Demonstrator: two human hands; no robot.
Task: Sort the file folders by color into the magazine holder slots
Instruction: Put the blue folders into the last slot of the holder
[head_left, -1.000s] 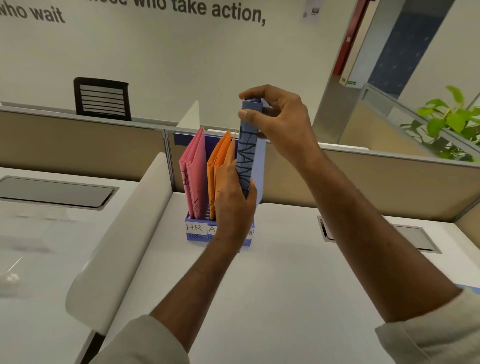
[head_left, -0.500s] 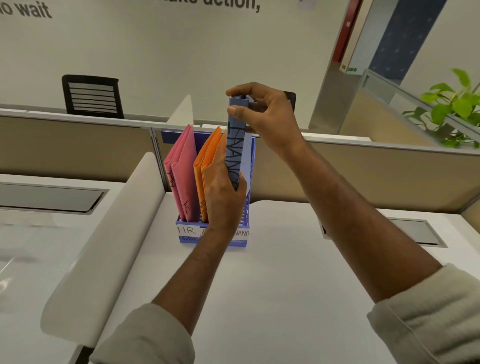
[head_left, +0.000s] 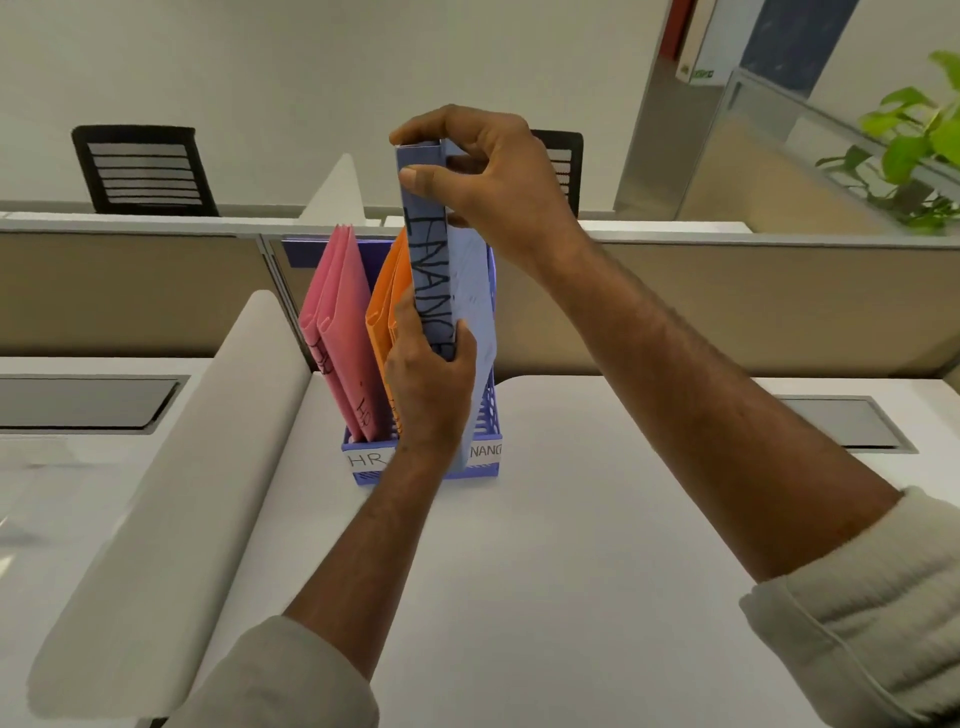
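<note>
Both forearms reach forward over the white desk (head_left: 597, 545) to the blue holder (head_left: 485, 415), which serves as landmark here. The right arm comes in from the right and rises, its hand (head_left: 488, 176) above the holder, thumb and fingers pinching the top end of the blue folder (head_left: 428, 270). The left arm runs straight up the middle; its hand (head_left: 428, 374), in front of the holder's middle and right slots, has its fingers curled round the folder's lower spine. The folder stands upright, bottom end hidden behind the left hand, over the right slot.

One holder, three slots. Two pink folders (head_left: 337, 322) stand in its left slot, at least two orange folders (head_left: 387, 291) in the middle. Two chairs (head_left: 145, 171) stand beyond the holder; one plant (head_left: 919, 140) is far right.
</note>
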